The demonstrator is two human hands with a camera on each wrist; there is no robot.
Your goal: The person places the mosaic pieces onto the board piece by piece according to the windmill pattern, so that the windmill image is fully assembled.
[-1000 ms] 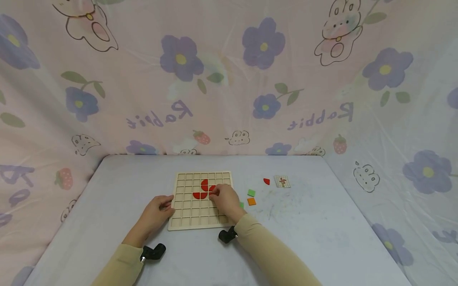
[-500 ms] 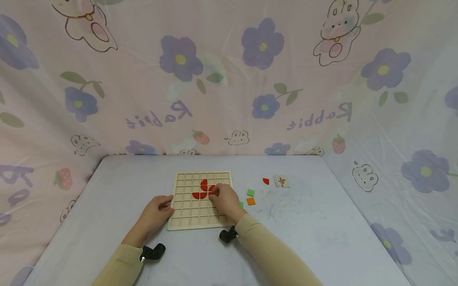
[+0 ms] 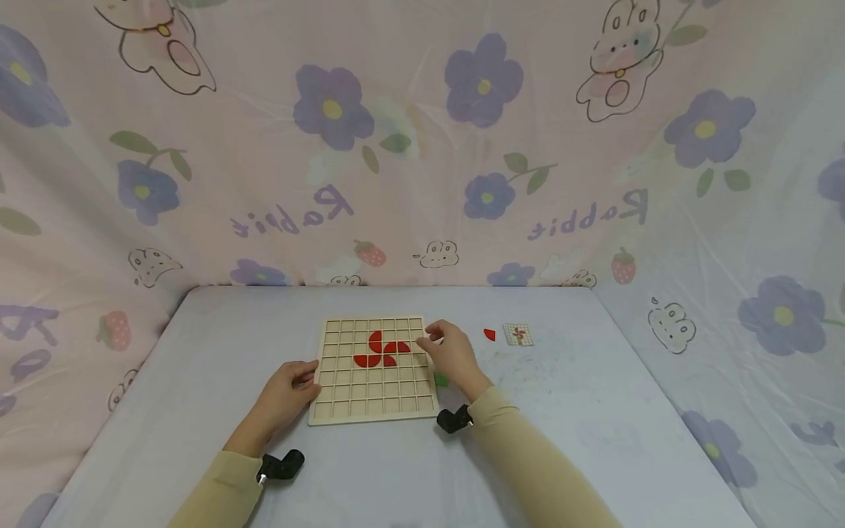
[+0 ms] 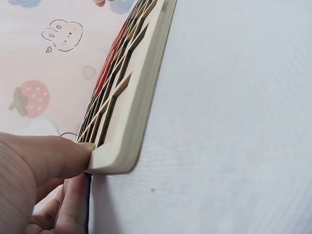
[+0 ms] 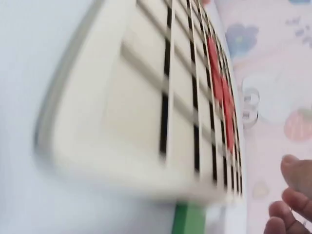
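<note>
Right hand (image 3: 455, 359) rightward, orange tile hidden

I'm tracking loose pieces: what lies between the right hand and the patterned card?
A loose red piece lies between the right hand and the patterned card, as the head view shows.

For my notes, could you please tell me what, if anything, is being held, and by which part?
The left grip holds the board by its left edge; the right grip holds nothing visible.
</note>
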